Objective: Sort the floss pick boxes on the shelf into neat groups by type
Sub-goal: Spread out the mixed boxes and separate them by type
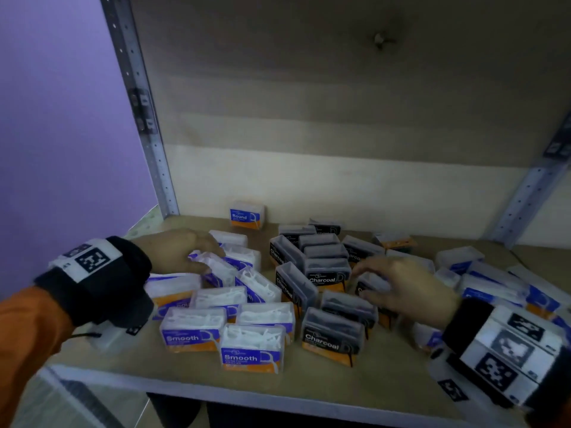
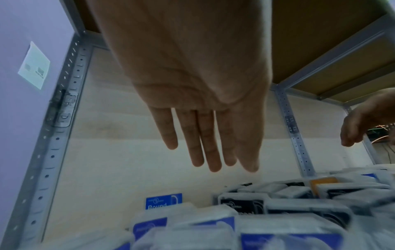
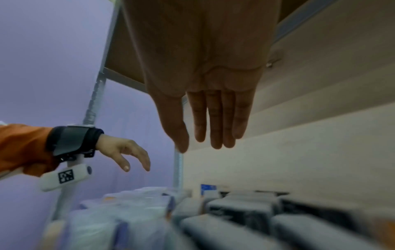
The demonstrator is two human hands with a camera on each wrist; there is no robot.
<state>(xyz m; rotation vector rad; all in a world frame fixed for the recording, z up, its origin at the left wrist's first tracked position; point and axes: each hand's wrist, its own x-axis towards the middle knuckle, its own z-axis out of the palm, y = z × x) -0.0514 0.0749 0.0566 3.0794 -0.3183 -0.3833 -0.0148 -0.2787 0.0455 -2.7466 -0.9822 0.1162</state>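
Two loose clusters already crowd the shelf: Smooth boxes left, Charcoal boxes centre. Left hand and right hand hover empty, fingers straight, probably choosing strays.

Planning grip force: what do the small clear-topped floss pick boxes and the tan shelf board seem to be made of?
Small clear-topped floss pick boxes, e.g. the Smooth one: seemingly thin, glossy clear plastic, since the white picks show through; printed blue-and-orange label, paper or film unclear. Tan shelf board: matte, flat, pale-edged; looks like fibreboard or laminated wood, not certain.
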